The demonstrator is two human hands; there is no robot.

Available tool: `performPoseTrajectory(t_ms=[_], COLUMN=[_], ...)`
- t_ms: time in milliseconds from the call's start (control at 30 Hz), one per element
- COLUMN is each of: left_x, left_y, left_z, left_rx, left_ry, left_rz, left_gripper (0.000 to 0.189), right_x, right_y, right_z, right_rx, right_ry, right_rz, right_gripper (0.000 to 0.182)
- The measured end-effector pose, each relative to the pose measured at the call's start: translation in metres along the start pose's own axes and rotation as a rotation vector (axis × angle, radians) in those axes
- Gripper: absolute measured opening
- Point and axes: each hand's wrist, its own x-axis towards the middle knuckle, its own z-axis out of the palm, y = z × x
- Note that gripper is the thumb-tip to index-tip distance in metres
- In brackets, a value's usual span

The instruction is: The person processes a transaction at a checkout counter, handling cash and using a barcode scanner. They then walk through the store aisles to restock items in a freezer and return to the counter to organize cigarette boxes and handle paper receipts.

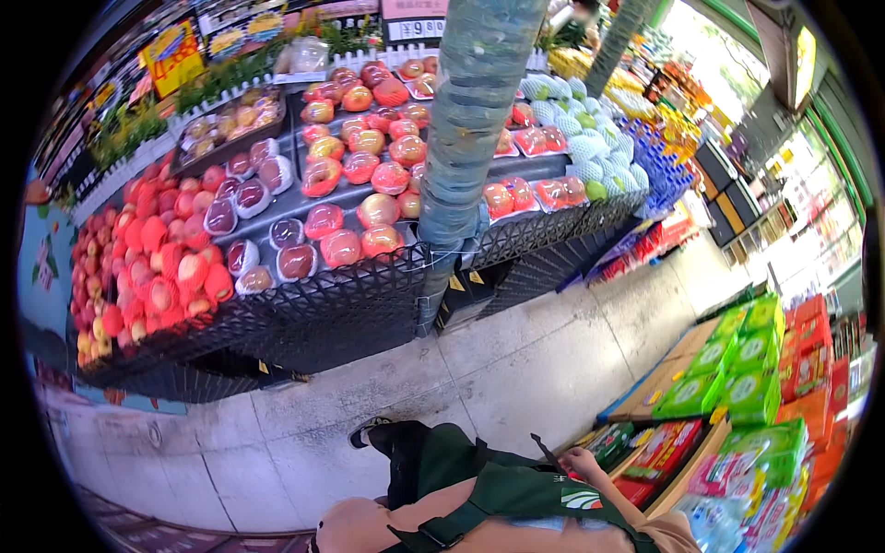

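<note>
My right hand [582, 463] is at the right side of my dark green apron [511, 487], its fingers closed around the lower end of a narrow black strap [546, 451] that sticks up from them. A beige sleeve [352, 522] shows at the lower left, but my left hand is out of view. Before me stands a sloping fruit display with a black lattice edge [332, 290]. It bears wrapped apples [379, 209], peaches in red foam nets [162, 297], dark red fruit in white nets [252, 197] and pale fruit in white foam nets [588, 146].
A post wrapped in clear film [463, 124] rises at the display's front edge. Green packages [750, 359] and red boxes [664, 449] are stacked close on my right. Tiled floor [525, 359] runs between. Another person [581, 24] is far off at the top.
</note>
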Motion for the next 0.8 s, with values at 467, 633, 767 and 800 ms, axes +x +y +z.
performPoseTrajectory(t_ms=[467, 633, 767, 800], left_x=[0.017, 0.029, 0.046, 0.052], left_y=[0.050, 0.123, 0.210, 0.232], left_z=[0.067, 0.063, 0.109, 0.126], left_rx=[0.133, 0.312, 0.463, 0.485], left_ry=[-0.015, 0.004, -0.027, -0.039], left_rz=[0.064, 0.114, 0.198, 0.212], left_gripper=[0.020, 0.019, 0.019, 0.018], right_x=[0.043, 0.024, 0.036, 0.043], right_y=[0.105, 0.111, 0.130, 0.133], right_z=[0.012, 0.036, 0.049, 0.048], right_rx=[-0.092, -0.011, 0.336, 0.406], right_ry=[-0.077, -0.036, -0.006, 0.001], right_rz=[-0.001, 0.038, 0.158, 0.176], right_gripper=[0.030, 0.027, 0.028, 0.027])
